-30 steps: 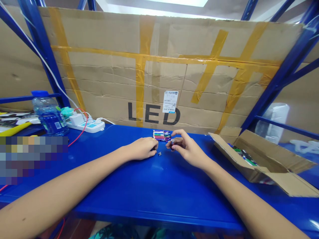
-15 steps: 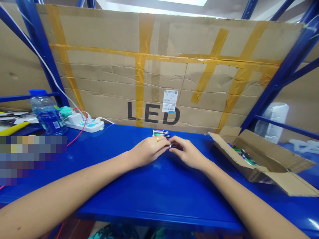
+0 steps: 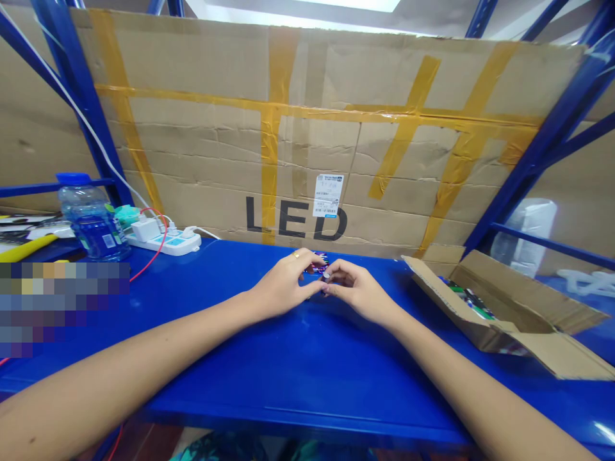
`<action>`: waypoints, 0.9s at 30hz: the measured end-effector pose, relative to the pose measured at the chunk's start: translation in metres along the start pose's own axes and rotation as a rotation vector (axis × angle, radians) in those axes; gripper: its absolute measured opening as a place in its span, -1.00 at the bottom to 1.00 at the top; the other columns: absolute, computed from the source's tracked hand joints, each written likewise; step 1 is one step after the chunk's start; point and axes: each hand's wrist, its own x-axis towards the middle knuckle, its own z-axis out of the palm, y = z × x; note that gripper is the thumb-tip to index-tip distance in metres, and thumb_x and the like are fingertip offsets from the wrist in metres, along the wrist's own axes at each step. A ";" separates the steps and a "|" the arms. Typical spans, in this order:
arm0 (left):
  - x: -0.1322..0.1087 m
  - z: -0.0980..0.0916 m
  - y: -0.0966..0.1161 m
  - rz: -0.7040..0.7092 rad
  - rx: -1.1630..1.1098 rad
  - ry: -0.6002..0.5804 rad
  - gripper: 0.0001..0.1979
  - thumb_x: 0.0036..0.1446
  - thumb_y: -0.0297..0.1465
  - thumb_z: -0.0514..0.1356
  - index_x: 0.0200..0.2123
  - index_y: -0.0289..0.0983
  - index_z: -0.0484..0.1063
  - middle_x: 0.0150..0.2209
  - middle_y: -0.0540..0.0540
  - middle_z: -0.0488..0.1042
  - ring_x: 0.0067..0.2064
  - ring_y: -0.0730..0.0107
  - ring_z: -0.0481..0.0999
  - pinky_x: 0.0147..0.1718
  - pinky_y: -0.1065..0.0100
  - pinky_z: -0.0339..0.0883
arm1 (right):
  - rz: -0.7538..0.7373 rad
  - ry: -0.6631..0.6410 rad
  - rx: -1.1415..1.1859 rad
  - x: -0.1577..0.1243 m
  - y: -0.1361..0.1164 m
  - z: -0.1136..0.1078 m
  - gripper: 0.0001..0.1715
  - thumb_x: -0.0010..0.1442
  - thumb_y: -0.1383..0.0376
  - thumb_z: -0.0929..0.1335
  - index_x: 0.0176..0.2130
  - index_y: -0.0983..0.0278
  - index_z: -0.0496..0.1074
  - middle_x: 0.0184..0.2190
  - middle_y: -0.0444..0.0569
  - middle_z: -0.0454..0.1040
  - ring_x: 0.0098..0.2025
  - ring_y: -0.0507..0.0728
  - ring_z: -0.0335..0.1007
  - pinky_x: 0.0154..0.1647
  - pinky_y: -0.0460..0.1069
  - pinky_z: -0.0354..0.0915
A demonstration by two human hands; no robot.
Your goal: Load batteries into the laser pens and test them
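Over the blue table [image 3: 288, 371] my two hands meet near its back edge. A small silvery round-ended piece [image 3: 326, 276] sits between the fingertips of my right hand [image 3: 360, 291], which are pinched on it. My left hand [image 3: 286, 282], with a gold ring, has its thumb reaching to that piece and its index finger raised apart from the thumb; nothing shows held in it. Just behind the fingers lies a bunch of shiny, colourful slim items [image 3: 319, 261], partly hidden by my left hand.
At the right stands an open cardboard box [image 3: 519, 310] with slim items inside. On the left are a bottle [image 3: 96, 224], a white power strip [image 3: 166, 242] and a red cable. A large cardboard panel [image 3: 216, 160] closes off the back.
My left hand has opened, its index finger lifting away from the thumb and over the slim items. My right hand has shifted slightly, and the small piece shows more.
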 end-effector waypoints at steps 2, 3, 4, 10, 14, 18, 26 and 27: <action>0.002 0.000 -0.001 -0.037 -0.045 -0.008 -0.84 0.13 -0.38 0.26 -0.19 -0.25 0.49 -0.15 -0.12 0.48 -0.09 0.28 0.48 -0.07 0.24 0.38 | -0.008 0.018 -0.021 0.002 0.001 0.003 -0.73 0.02 0.21 0.47 -0.34 0.26 0.36 -0.37 -0.09 0.47 -0.28 0.11 0.45 -0.17 0.07 0.37; 0.003 -0.001 -0.001 -0.049 -0.070 -0.008 -0.88 0.12 -0.40 0.26 -0.24 -0.25 0.51 -0.15 -0.12 0.48 -0.06 0.27 0.48 -0.04 0.23 0.36 | -0.017 0.030 -0.037 0.004 0.002 0.005 -0.74 0.03 0.20 0.47 -0.35 0.27 0.36 -0.37 -0.08 0.48 -0.28 0.12 0.45 -0.17 0.07 0.37; 0.004 -0.002 -0.002 -0.070 -0.096 0.002 -0.91 0.12 -0.40 0.26 -0.28 -0.25 0.53 -0.16 -0.12 0.49 -0.06 0.27 0.48 -0.03 0.23 0.35 | -0.026 0.042 -0.058 0.005 0.004 0.006 -0.76 0.03 0.21 0.46 -0.35 0.27 0.38 -0.36 -0.07 0.49 -0.27 0.12 0.45 -0.16 0.07 0.37; 0.007 -0.012 -0.006 -0.281 -0.245 0.081 -0.83 0.20 -0.33 0.17 -0.25 -0.29 0.49 -0.27 -0.08 0.56 -0.22 0.32 0.52 -0.17 0.26 0.40 | -0.117 0.045 -0.502 0.008 0.012 0.007 -0.81 0.10 0.38 0.40 -0.21 0.25 0.51 -0.36 -0.05 0.49 -0.29 0.12 0.39 -0.19 0.07 0.32; 0.008 -0.011 -0.010 -0.307 -0.345 0.051 -0.79 0.22 -0.32 0.13 -0.18 -0.31 0.47 -0.32 -0.07 0.54 -0.27 0.35 0.52 -0.22 0.28 0.43 | -0.199 -0.118 -0.703 0.009 0.016 0.012 -0.78 0.16 0.46 0.34 -0.24 0.24 0.55 -0.30 0.02 0.51 -0.22 0.17 0.40 -0.11 0.09 0.28; 0.006 -0.007 -0.014 -0.387 -0.480 0.002 -0.72 0.19 -0.26 0.16 -0.12 -0.32 0.45 -0.31 -0.08 0.53 -0.41 0.41 0.52 -0.36 0.31 0.47 | -0.177 -0.204 -0.737 0.011 0.018 0.017 -0.76 0.13 0.55 0.29 -0.39 0.27 0.48 -0.36 0.02 0.52 -0.31 0.14 0.40 -0.23 0.03 0.26; 0.001 -0.001 -0.018 -0.427 -0.431 -0.043 -0.77 0.11 -0.27 0.23 -0.26 -0.33 0.49 -0.28 -0.07 0.53 -0.49 0.47 0.46 -0.43 0.34 0.42 | -0.125 0.122 -0.310 0.003 0.003 -0.006 -0.92 0.22 0.30 0.29 -0.35 0.23 0.33 -0.48 -0.12 0.43 -0.48 0.05 0.32 -0.43 -0.04 0.24; 0.001 -0.001 -0.017 -0.420 -0.383 -0.051 -0.79 0.12 -0.28 0.23 -0.28 -0.32 0.50 -0.29 -0.07 0.53 -0.46 0.45 0.47 -0.42 0.34 0.41 | -0.114 0.161 -0.237 0.002 0.002 -0.008 -0.90 0.22 0.26 0.30 -0.34 0.23 0.31 -0.50 -0.14 0.41 -0.52 0.03 0.30 -0.47 -0.04 0.23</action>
